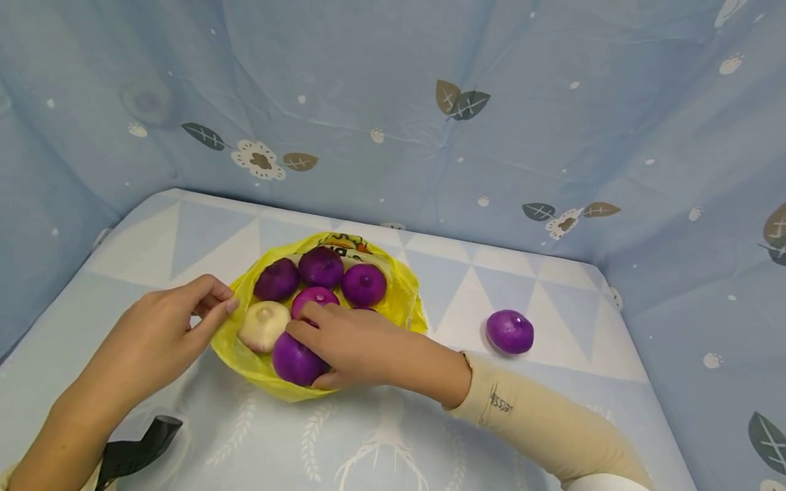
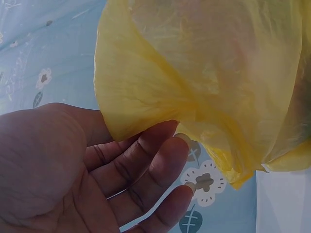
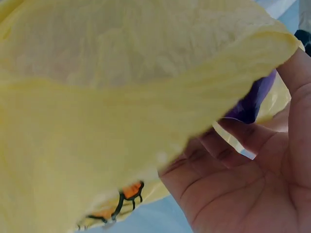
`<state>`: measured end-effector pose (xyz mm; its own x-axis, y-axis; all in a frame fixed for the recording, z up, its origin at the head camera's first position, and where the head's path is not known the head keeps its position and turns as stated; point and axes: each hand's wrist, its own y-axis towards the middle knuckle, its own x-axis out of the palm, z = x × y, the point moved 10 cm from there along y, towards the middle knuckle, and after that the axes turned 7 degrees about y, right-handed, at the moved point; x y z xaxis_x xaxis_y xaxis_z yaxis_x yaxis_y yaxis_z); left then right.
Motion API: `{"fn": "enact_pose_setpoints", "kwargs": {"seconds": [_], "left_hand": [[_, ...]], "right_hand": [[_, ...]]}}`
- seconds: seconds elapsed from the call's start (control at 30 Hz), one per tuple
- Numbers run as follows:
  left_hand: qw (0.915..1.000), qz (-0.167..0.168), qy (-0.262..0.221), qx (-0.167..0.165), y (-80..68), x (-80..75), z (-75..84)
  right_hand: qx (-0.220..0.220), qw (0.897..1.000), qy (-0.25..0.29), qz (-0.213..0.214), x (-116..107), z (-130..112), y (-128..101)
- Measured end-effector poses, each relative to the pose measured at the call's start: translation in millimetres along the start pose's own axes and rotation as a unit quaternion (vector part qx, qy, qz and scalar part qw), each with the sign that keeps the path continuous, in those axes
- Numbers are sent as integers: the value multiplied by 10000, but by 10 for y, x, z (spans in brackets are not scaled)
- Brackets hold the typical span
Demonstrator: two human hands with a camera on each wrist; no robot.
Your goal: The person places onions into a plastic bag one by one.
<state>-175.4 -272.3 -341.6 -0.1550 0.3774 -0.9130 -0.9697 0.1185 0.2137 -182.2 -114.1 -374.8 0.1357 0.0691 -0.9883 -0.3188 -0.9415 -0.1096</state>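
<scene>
A yellow plastic bag (image 1: 402, 283) lies with its mouth wide open on the table, several purple onions (image 1: 364, 284) and one white onion (image 1: 264, 326) inside. My left hand (image 1: 162, 334) pinches the bag's left rim between thumb and fingers; the left wrist view shows the thin yellow plastic (image 2: 141, 92) over those fingers. Inside the front of the bag, my right hand (image 1: 353, 344) grips a purple onion (image 1: 296, 360), its fingers curled over the top and the thumb at the near side. In the right wrist view, the bag's side hides most of that onion (image 3: 255, 99).
One more purple onion (image 1: 510, 332) lies on the table to the right of the bag. A black curved object (image 1: 138, 450) shows by my left wrist. A patterned cloth covers the table (image 1: 589, 402), and blue curtains (image 1: 393, 102) enclose its back and sides.
</scene>
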Motion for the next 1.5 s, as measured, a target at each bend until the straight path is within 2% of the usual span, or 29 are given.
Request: {"fn": "enact_pose_setpoints", "kwargs": {"seconds": [0.23, 0.33, 0.57, 0.73, 1.0, 1.13, 1.3, 1.5], "left_hand": [[10000, -81, -4, 17, 2, 25, 0], [9999, -144, -12, 11, 9, 41, 2], [9999, -96, -9, 94, 10, 39, 19], [9999, -102, -18, 102, 10, 43, 26], [9999, -125, -29, 108, 14, 50, 32], [9999, -130, -36, 96, 17, 50, 29], [9999, -134, -24, 85, 17, 47, 28], [9999, -124, 6, 96, 17, 39, 27]], "right_hand": [[174, 9981, -43, -594, 195, -60, 83], [184, 9976, -100, -657, 247, -88, 111], [-19, 9977, -608, -282, 273, -150, 140], [25, 9962, -865, -29, 279, -157, 147], [-59, 9935, -1037, 464, 265, -196, 120], [-34, 9933, -1037, 510, 260, -187, 99], [48, 9949, -965, 272, 260, -154, 89], [447, 9980, -387, -232, 194, -27, -16]]}}
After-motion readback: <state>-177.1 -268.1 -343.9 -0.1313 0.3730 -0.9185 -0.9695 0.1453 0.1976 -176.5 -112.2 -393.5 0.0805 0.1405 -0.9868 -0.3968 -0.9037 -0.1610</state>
